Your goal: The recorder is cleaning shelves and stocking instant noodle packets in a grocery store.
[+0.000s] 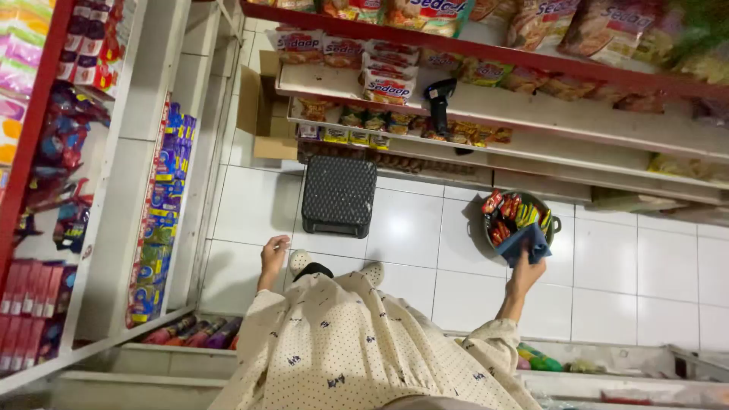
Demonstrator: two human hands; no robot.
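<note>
Across the top of the frame run the white shelves [531, 114], stacked with noodle packets [389, 80]. On the tiled floor [645, 273] at centre sits a dark plastic stool [339, 196], and right of it a round basket [553, 225] full of snack packets [507, 214]. My right hand [526, 275], at centre right, is closed around a blue cloth [525, 243] at the basket's near edge. My left hand [273, 254], left of centre, hangs loose and holds nothing. I judge I am mid-wipe; next needs a firm grip on the cloth.
</note>
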